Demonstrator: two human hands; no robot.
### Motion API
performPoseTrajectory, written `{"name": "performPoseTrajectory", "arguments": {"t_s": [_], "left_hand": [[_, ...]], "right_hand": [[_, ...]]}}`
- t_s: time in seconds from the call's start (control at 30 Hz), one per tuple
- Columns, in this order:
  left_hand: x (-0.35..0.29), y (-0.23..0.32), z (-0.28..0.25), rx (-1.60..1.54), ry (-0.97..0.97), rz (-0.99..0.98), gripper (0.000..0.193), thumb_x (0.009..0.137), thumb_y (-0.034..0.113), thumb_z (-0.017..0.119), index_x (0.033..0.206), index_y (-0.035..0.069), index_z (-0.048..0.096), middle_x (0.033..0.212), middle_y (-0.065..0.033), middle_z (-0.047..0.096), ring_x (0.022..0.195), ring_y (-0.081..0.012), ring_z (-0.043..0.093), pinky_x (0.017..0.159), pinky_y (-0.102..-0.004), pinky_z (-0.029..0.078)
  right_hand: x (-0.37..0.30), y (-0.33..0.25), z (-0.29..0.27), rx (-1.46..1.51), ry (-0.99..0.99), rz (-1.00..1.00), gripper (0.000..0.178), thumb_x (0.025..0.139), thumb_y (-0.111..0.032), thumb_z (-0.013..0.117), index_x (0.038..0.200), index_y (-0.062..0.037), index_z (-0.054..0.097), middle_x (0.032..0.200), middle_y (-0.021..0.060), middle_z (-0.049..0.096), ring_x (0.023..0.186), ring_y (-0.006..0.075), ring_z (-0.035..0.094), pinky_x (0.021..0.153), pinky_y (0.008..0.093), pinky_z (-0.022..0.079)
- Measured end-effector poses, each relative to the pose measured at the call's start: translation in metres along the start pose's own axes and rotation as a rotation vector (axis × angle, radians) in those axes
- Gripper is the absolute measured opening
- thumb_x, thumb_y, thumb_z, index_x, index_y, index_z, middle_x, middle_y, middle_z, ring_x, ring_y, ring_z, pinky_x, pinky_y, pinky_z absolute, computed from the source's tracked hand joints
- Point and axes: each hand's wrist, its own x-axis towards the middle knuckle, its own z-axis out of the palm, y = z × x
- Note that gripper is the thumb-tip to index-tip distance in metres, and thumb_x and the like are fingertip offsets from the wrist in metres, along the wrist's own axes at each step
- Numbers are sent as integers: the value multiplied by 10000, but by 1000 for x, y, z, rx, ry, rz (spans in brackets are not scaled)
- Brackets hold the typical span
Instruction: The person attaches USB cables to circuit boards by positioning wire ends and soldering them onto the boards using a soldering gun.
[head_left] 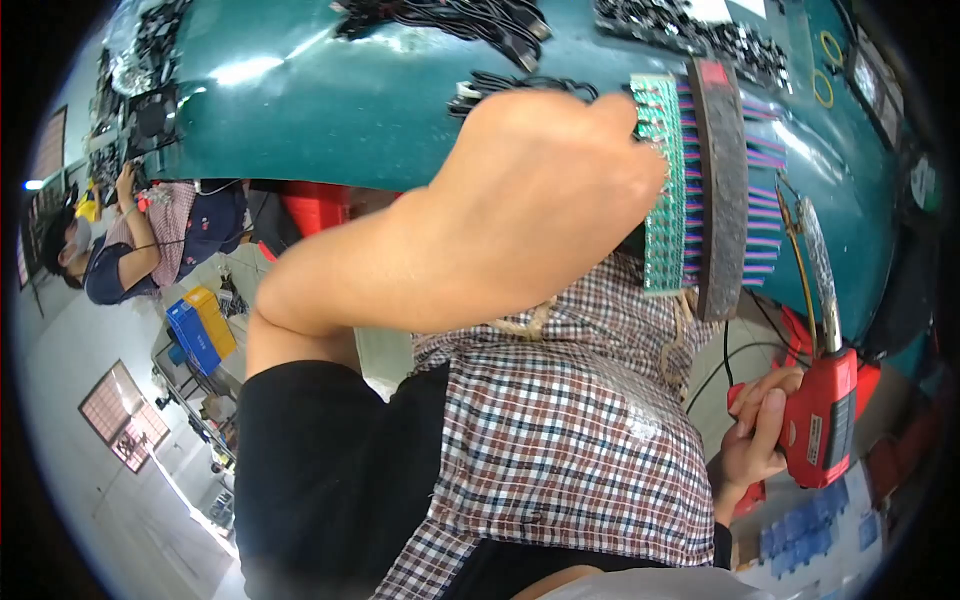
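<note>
My left hand (570, 180) is closed, its knuckles up against the left edge of a green circuit board (665, 210). The fingertips are hidden, so what they pinch cannot be seen. Rows of solder points and small metal parts line the board. Thin blue, purple and pink wires (765, 225) run from it past a long dark bar (722, 190) with a red patch at one end. At the right, my right hand (760, 425) is wrapped around the handle of a red soldering gun (820, 420). Its silvery tube and thin brass-coloured guide point toward the wire ends, apart from the board.
Black cables with plugs (450, 25) lie on the green table mat (300, 110), with another cable bundle (520, 85) behind my left hand. A tray of small metal parts (695, 35) stands at the back right. At far left, another person (130, 240) sits working.
</note>
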Motion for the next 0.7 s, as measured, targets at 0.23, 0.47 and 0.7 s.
{"name": "performPoseTrajectory", "arguments": {"t_s": [0.23,0.47,0.7], "left_hand": [[-27,-60,-7,-67,275,-325,140,838,68,677,975,80,701,925,-68,655,755,-238,654,677,-325,525],[-15,-121,6,100,517,-285,132,746,8,717,861,71,702,928,-107,612,864,-316,616,729,-368,518],[-8,-115,-15,-304,532,-429,90,833,-5,665,913,28,639,912,-78,622,841,-199,603,766,-293,487]], "right_hand": [[3,-5,4,-80,36,46,90,914,-60,484,897,23,454,727,73,440,544,120,405,496,252,381],[6,-7,12,-58,24,35,93,921,-66,492,891,14,455,734,79,458,552,125,420,490,249,372],[1,0,5,-87,36,-32,144,931,-33,504,1034,61,542,757,67,478,513,70,363,506,240,356]]}}
